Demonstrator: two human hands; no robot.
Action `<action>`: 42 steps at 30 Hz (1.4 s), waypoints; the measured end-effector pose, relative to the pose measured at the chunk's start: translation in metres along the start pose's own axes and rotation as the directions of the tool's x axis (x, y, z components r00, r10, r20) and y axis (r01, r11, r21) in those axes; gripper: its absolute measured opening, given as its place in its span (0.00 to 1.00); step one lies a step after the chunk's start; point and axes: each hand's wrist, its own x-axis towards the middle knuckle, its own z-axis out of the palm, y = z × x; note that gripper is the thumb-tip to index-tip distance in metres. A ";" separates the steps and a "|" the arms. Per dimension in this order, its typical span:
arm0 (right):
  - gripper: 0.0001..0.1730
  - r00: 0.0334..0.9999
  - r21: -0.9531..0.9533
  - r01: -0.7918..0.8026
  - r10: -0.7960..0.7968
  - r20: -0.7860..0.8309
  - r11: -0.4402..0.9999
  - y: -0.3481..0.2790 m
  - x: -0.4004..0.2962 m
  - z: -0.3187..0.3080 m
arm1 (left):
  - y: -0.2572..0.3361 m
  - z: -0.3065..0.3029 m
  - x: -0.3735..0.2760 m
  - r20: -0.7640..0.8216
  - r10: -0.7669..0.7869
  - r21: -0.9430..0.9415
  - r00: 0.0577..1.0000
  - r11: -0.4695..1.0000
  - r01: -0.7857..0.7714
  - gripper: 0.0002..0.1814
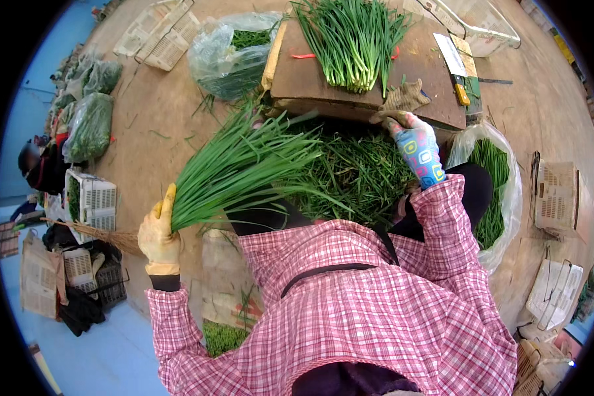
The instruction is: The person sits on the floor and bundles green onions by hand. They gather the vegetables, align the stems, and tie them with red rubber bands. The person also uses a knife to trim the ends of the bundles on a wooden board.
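My left hand, in a pale, yellow-stained glove, grips a loose bunch of garlic chives by one end. The leaves fan out to the right across my lap. Gloved too, with a patterned cuff, my right hand hovers by the front edge of a low wooden table; its fingers are blurred, and whether they pinch anything is unclear. Just beyond them lies a brown ribbed cloth piece. On the tabletop another bunch of garlic chives rests across a red tie. Loose trimmings are heaped between my legs.
A cleaver with a yellow-and-black handle lies at the table's right. Plastic bags of greens stand left and right. Crates sit around the floor. A twig broom lies left, near another person.
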 end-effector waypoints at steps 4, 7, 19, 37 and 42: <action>0.10 0.987 0.207 0.115 -0.135 0.084 0.971 -0.015 -0.011 0.029 | 0.002 0.007 0.001 -0.058 -0.011 -0.031 0.998 0.999 0.009 0.44; 0.13 0.954 0.160 0.227 -0.252 0.159 0.961 -0.035 -0.017 0.040 | 0.005 0.005 0.002 -0.035 -0.046 -0.054 0.998 0.998 0.044 0.44; 0.07 0.997 0.521 0.011 -0.050 0.061 0.854 -0.023 -0.018 0.072 | 0.012 0.019 -0.001 -0.032 -0.053 -0.073 0.998 0.996 0.051 0.43; 0.17 0.966 0.379 -0.207 0.249 -0.065 0.902 -0.038 0.042 0.055 | 0.015 0.019 0.006 -0.045 -0.054 -0.115 0.998 0.992 0.049 0.45; 0.17 0.949 0.043 0.309 -0.311 0.047 0.950 -0.043 -0.010 0.046 | 0.016 0.023 0.004 -0.065 -0.057 -0.095 0.996 0.994 0.051 0.46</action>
